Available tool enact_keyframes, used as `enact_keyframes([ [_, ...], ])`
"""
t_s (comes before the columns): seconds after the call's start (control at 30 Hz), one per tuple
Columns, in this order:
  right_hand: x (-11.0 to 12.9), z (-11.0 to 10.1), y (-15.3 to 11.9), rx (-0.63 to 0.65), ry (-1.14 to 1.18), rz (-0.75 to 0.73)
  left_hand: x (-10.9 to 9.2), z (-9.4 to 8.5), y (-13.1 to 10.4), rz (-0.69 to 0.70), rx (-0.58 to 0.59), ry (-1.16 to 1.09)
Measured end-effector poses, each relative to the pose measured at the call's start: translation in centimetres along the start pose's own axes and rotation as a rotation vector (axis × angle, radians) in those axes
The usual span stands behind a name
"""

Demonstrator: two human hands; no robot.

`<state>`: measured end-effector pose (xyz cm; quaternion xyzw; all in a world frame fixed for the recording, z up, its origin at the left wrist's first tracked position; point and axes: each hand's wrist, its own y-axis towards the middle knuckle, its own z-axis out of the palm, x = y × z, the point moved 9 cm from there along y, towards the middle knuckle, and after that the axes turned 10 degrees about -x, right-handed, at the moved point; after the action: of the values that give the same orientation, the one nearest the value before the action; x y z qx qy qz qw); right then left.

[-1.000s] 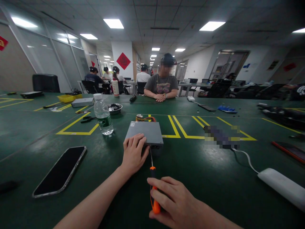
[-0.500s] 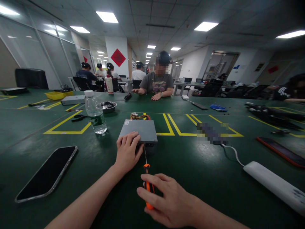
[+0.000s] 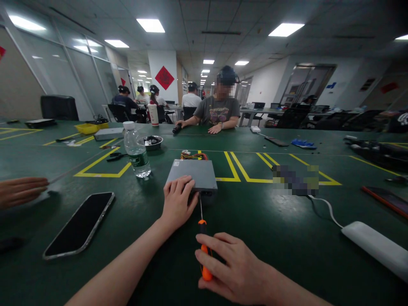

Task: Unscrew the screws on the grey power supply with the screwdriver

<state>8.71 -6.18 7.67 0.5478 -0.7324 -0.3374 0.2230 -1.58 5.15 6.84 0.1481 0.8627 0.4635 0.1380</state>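
Observation:
A grey metal computer power supply (image 3: pixel 198 171) lies on the green table, with coloured wires (image 3: pixel 194 156) at its far side. My left hand (image 3: pixel 178 202) holds it, fingers across the top near the front left corner and thumb down along the front face. In my right hand (image 3: pixel 234 267) is a screwdriver (image 3: pixel 202 227) with an orange and black handle, gripped between thumb and fingers. Its shaft points away from me, and the tip meets the front face beside my left thumb. Whether a screw sits under the tip is too small to tell.
A water bottle (image 3: pixel 137 151) and a phone (image 3: pixel 79 225) stand and lie on the left. Another person's hand (image 3: pixel 22 192) reaches in at the left edge. To the right are a white power strip (image 3: pixel 376 246) and its cable. Across the table sits a person (image 3: pixel 216 108).
The view has swung slightly left. Another person's hand has appeared at the left edge. The person opposite now has a hand on a small black object. My grips look unchanged.

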Motion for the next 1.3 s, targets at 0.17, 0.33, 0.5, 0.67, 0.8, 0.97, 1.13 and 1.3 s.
enact_keyframes([
  [0.17, -0.6, -0.9, -0.5, -0.076, 0.022, 0.026, 0.0, 0.1, 0.0, -0.007, 0.008, -0.009],
  [0.33, -0.7, -3.0, -1.4, -0.179, 0.029, -0.039, 0.1, 0.1, 0.0, -0.009, 0.007, -0.003],
  [0.5, -0.9, -3.9, -2.1, -0.219, 0.004, -0.070, 0.1, 0.1, 0.0, -0.008, 0.011, 0.002],
  [0.67, -1.1, -3.9, -1.9, -0.222, -0.011, -0.058, 0.1, 0.2, 0.0, -0.011, 0.018, 0.001],
  [0.8, -1.3, -3.9, -1.7, -0.227, -0.007, -0.054, 0.1, 0.2, -0.1, -0.010, 0.019, 0.003],
  [0.97, -1.3, -3.9, -1.6, -0.224, 0.004, -0.051, 0.1, 0.1, -0.1, -0.006, 0.013, -0.003],
  [1.13, -1.2, -3.3, -1.5, -0.183, -0.005, -0.028, 0.1, 0.1, 0.0, -0.010, 0.016, -0.007],
  [1.3, -0.8, -2.6, -1.5, -0.153, -0.013, -0.053, 0.2, 0.2, -0.1, -0.017, 0.018, -0.011],
])
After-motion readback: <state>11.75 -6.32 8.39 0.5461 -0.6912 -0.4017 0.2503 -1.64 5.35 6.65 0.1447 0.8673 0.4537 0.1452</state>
